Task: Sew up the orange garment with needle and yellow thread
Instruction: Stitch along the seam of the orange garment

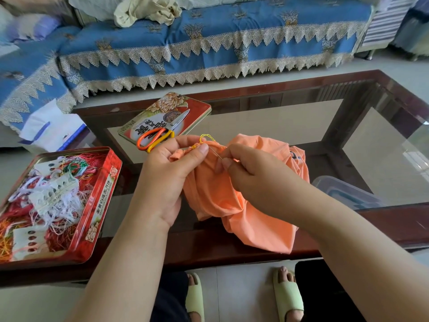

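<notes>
two hands at table's near edge: left pinching soft, light orange garment's seam, right pinching thin needle, yellow thread looped above

needle half hidden, red tin edge-cropped

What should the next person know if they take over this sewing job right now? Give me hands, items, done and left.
Left hand: pinches the bunched seam of the orange garment between thumb and fingers.
Right hand: pinches the needle, which points up-left toward the seam.
Yellow thread: loops just above the seam.
Scissors: on the tin lid, behind the hands.
Thread tin: open, on the left.
Done: some yellow stitches appear at the seam.
Left: probably more stitching, knotting, cutting thread.
</notes>
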